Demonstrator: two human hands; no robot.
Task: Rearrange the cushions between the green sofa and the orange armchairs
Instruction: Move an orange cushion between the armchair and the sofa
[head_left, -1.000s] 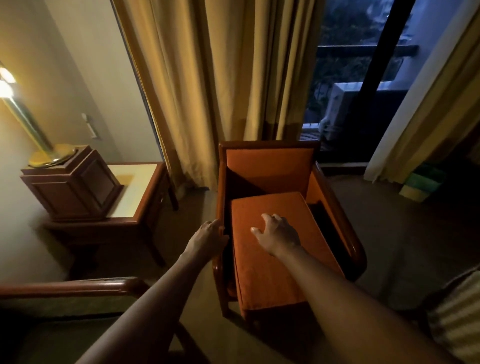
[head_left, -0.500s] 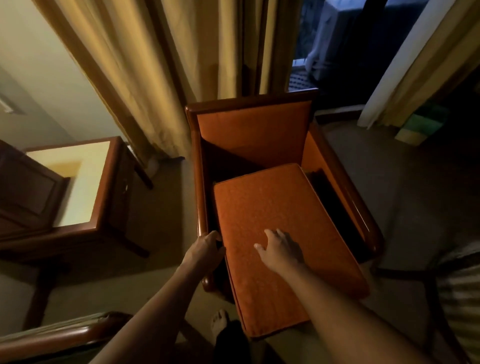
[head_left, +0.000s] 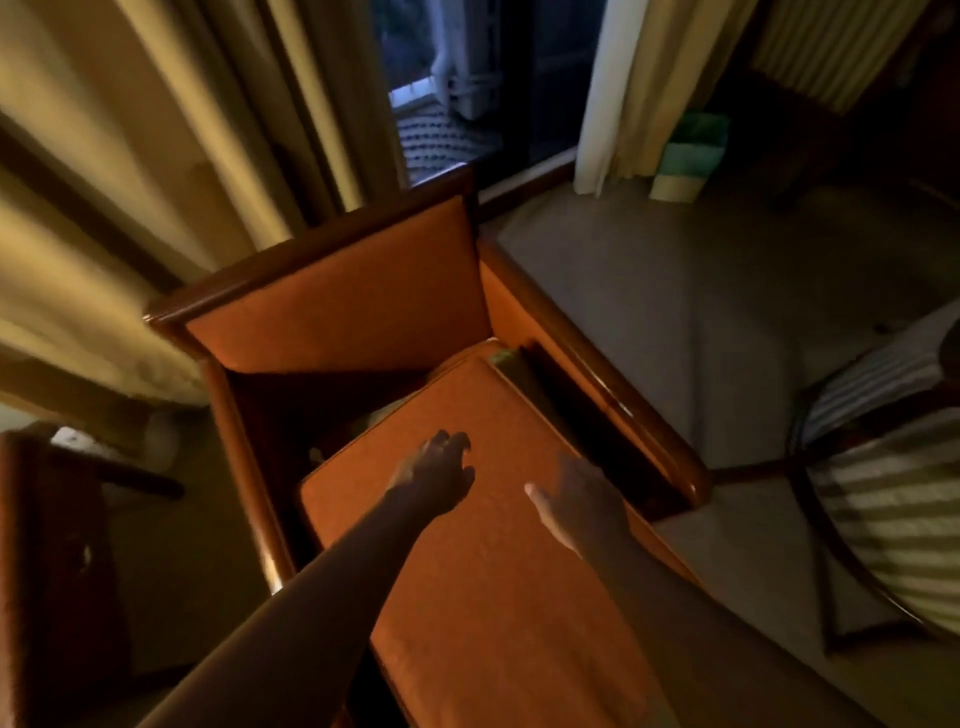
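An orange armchair with a dark wooden frame fills the middle of the view. Its orange seat cushion lies skewed on the seat, pulled forward, with a dark gap behind it under the backrest. My left hand hovers over or rests on the cushion's back part, fingers spread and holding nothing. My right hand lies flat on the cushion to the right, fingers apart. The green sofa is not in view.
Yellow curtains hang behind the armchair at left. A dark wooden side table stands at the left edge. A striped chair is at the right. Grey carpet spreads to the right, with a green box by the window.
The view has moved closer and tilted over the armchair. My left hand left the armrest and came onto the cushion. My right hand shifted right on the cushion.
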